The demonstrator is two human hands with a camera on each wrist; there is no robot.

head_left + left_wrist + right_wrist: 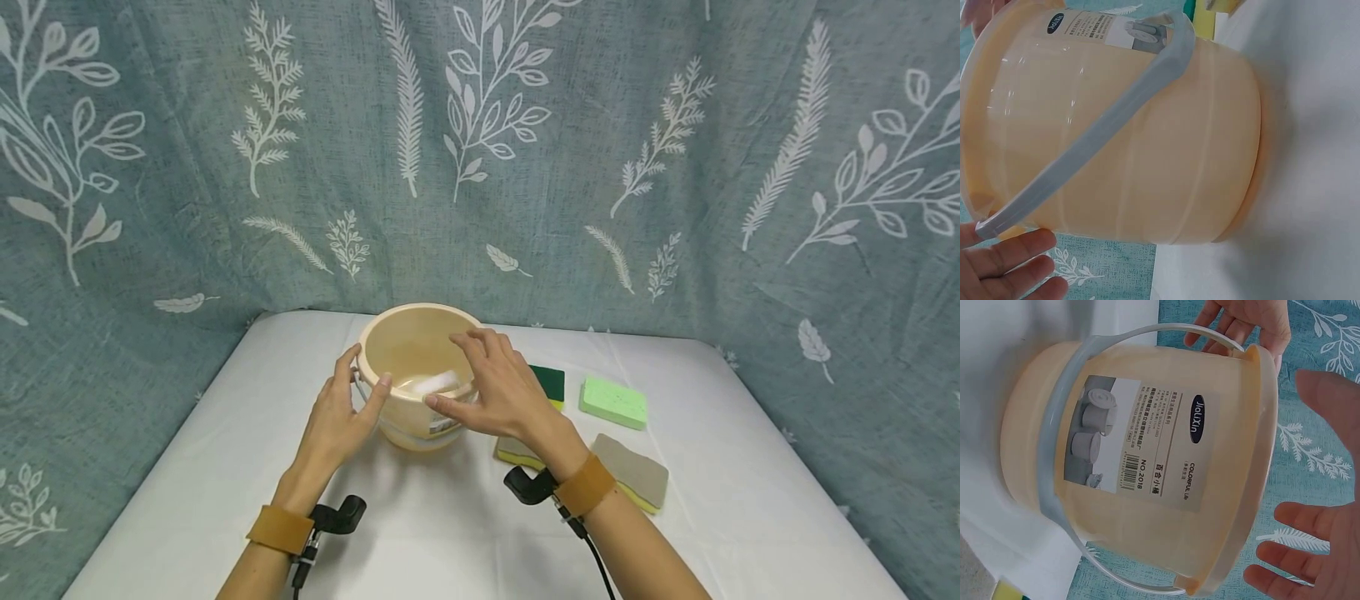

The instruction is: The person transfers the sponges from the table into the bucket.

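A cream plastic bucket [408, 414] stands upright on the white table, its grey handle [1085, 149] hanging down along the front. Inside, a white block [437, 382] lies low by the near wall. My left hand [341, 421] is at the bucket's left rim, thumb by the front edge and fingers along the outside near the handle's pivot. Over the right side of the rim hovers my right hand [495, 383], fingers spread and holding nothing. In the right wrist view, its thumb and fingers stand apart from the rim, and a printed label [1141, 434] faces that camera.
Right of the bucket lie a dark-green-topped yellow sponge [549, 383], a light green sponge [613, 402] and a grey-topped yellow sponge [633, 468]. Another grey-and-yellow sponge [517, 452] is partly behind my right wrist. A patterned green curtain [480, 167] hangs behind the table.
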